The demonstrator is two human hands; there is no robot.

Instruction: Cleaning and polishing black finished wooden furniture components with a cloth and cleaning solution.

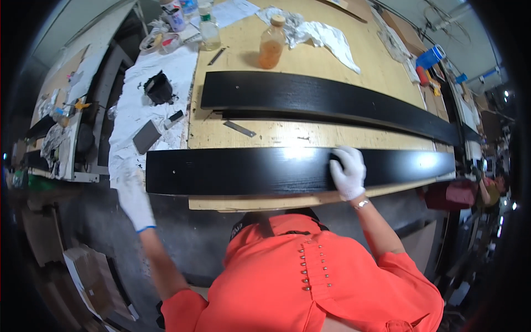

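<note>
A long glossy black board (249, 172) lies across the near edge of the wooden table. My right hand (349, 172), in a white glove, rests on it right of the middle. Its fingers are curled against the surface; whatever they may grip there is black on black and cannot be made out. Past the board's left end, my left hand (131, 193), gloved in white too, hangs over the edge of the white cloth (124, 124), its fingers smeared by motion. Further back, a second black board (310, 97) lies roughly parallel, with a dark strip under its front edge.
On the cloth sit a black-stained cup (159, 88), a grey flat pad (146, 136) and a small dark block (175, 117). Metal strips (239, 129) lie between the boards. An orange-tinted bottle (271, 43), a clear bottle (209, 32) and white rags (323, 37) stand behind.
</note>
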